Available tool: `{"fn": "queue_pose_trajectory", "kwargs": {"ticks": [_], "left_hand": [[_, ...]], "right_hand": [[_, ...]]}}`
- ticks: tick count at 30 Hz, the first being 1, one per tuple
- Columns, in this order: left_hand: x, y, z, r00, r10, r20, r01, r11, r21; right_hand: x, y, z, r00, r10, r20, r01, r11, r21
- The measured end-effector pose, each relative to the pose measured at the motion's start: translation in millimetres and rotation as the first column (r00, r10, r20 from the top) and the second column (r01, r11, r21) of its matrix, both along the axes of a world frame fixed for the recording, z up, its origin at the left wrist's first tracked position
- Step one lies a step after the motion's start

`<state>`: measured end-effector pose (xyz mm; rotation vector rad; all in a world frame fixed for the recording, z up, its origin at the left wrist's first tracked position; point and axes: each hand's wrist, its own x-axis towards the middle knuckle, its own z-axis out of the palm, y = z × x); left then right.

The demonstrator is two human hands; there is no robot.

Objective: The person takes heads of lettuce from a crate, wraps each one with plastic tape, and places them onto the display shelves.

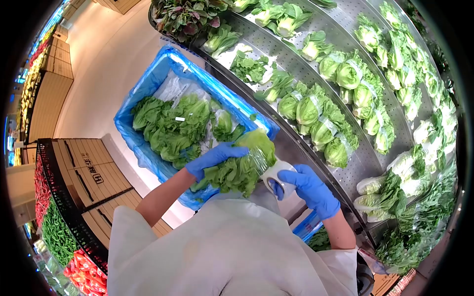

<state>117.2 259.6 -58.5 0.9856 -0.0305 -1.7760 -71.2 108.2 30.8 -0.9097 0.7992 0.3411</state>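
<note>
My left hand (213,159), in a blue glove, grips a leafy green lettuce (232,173) over the near edge of the crate. Its fingers wrap round the leaves. In my right hand (312,191), also gloved in blue, is a white roll of clear film (270,173), with fingers closed round it and partly through its hollow core. The roll is right against the lettuce's pale end, where shiny clear film (258,159) covers the leaves. Behind my left hand, several more lettuces (170,129) lie in a crate (127,104) lined with blue plastic.
Tiered metal shelves (340,24) on the right carry rows of wrapped lettuces (321,123) and cabbages (377,197). A wooden stand (94,170) on the left bears green chillies (57,234) and red peppers (86,274). A second blue-lined container (308,227) is below my right hand.
</note>
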Motion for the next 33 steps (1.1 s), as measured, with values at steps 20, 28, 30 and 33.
{"fn": "queue_pose_trajectory", "kwargs": {"ticks": [20, 28, 30, 33], "left_hand": [[-69.1, -15.8, 29.5, 0.791, -0.609, 0.06, 0.608, 0.771, -0.19], [-73.1, -9.5, 44.1, 0.867, -0.417, 0.272, 0.432, 0.902, 0.005], [-68.3, -5.0, 41.9, 0.763, -0.491, 0.422, 0.518, 0.854, 0.057], [-65.3, 0.3, 48.5, 0.802, -0.449, 0.395, 0.473, 0.88, 0.04]], "right_hand": [[-15.4, -39.9, -96.1, 0.878, 0.339, 0.339, -0.343, 0.938, -0.05], [17.4, -18.7, -79.4, 0.915, 0.043, 0.402, -0.032, 0.999, -0.034], [18.5, -15.1, -83.3, 0.92, -0.078, 0.384, 0.074, 0.997, 0.024], [20.0, -7.7, -76.4, 0.896, -0.108, 0.43, 0.144, 0.988, -0.054]]}}
